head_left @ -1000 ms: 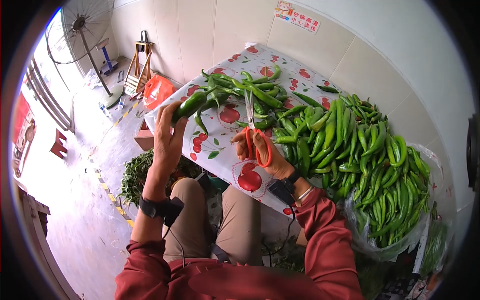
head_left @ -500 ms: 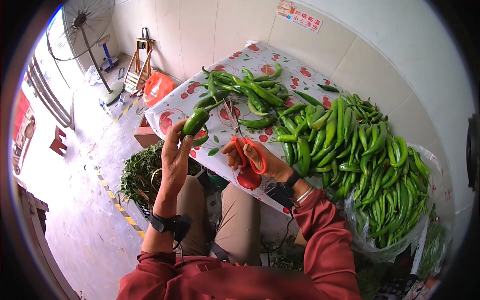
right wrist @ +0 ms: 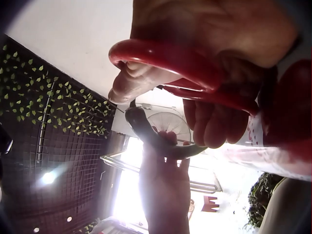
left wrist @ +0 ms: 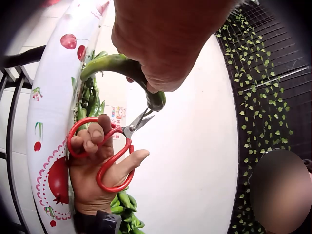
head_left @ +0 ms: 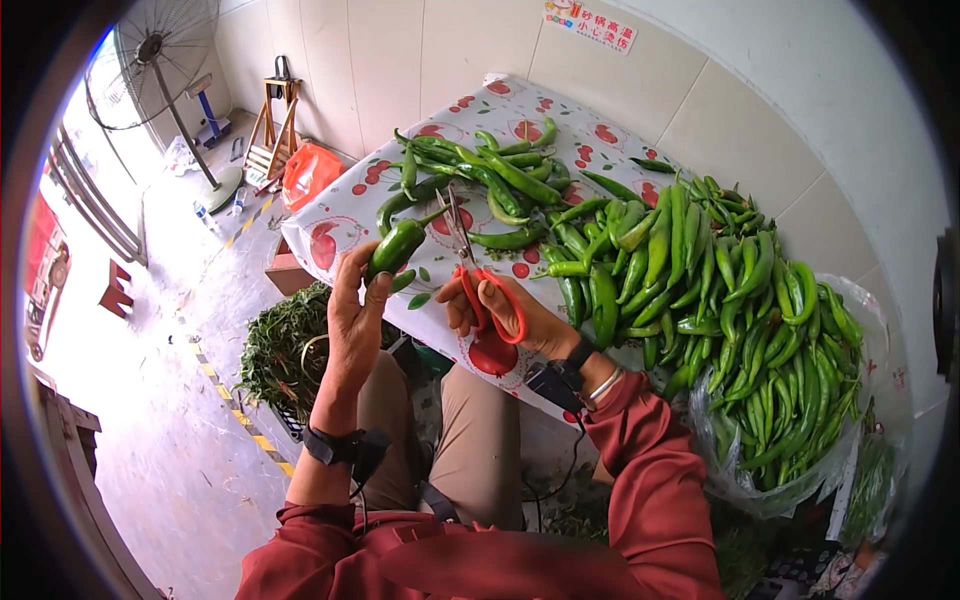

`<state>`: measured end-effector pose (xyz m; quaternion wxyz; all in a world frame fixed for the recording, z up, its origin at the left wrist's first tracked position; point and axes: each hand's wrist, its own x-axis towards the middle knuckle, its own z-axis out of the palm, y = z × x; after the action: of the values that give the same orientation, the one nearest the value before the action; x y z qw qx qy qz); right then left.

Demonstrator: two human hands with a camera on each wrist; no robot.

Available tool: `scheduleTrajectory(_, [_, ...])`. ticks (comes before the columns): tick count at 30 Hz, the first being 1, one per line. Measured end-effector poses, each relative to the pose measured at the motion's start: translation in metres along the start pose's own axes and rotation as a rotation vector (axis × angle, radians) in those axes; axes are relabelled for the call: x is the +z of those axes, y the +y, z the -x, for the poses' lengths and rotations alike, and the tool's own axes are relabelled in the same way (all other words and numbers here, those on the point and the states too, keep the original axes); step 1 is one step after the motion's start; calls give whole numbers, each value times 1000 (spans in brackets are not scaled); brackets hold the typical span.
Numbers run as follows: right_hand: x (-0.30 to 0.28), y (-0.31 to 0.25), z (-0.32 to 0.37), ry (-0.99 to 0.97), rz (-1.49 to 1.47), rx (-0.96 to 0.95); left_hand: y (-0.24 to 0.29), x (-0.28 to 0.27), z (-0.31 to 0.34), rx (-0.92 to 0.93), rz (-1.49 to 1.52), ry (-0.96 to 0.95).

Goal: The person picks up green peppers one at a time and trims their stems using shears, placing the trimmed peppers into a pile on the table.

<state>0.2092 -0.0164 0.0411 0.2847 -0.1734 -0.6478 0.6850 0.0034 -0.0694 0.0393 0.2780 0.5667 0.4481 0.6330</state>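
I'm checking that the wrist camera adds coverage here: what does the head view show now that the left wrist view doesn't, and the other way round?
Only the head view: the standing fan, the leafy greens on the floor side and the trousered legs.

Only the left wrist view: the leafy vines and the dark grid behind them.

Both: the left hand holding a green pepper, the right hand holding red-handled scissors, and the printed tablecloth.

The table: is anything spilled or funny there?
Nothing looks damaged. The big heap of green peppers spreads from the plastic bag onto the patterned tablecloth, which looks a bit like a spill.
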Motion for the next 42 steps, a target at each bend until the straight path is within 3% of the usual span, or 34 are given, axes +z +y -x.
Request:
scheduleTrajectory(19, [-4,0,-1,60,84,65,-6,2,4,9,-16,25])
scheduleTrajectory(22, [-2,-5,1,118,141,93,-3,3,5,-62,39,-27])
scheduleTrajectory(25, [0,-4,1,159,126,85,-1,4,5,-70,-10,-71])
scheduleTrajectory(27, [1,-2,2,149,123,85,8,5,2,-54,-249,-88])
scheduleTrajectory(31, [0,1,2,161,92,69,12,-4,-18,-156,-205,-21])
scheduleTrajectory(34, [-3,5,0,268,0,73,7,-22,-54,95,-317,-21])
scheduleTrajectory(36, [-5,3,-1,287,-1,54,15,-26,-84,61,-447,-61])
scheduleTrajectory(40, [-3,-2,0,297,-29,55,-6,-27,-141,221,-699,-367])
scheduleTrajectory(41, [-4,-1,-1,300,-29,49,-18,-26,-151,228,-700,-370])
scheduleTrajectory(42, [-5,0,-1,299,-59,49,-31,-26,-159,333,-742,-455])
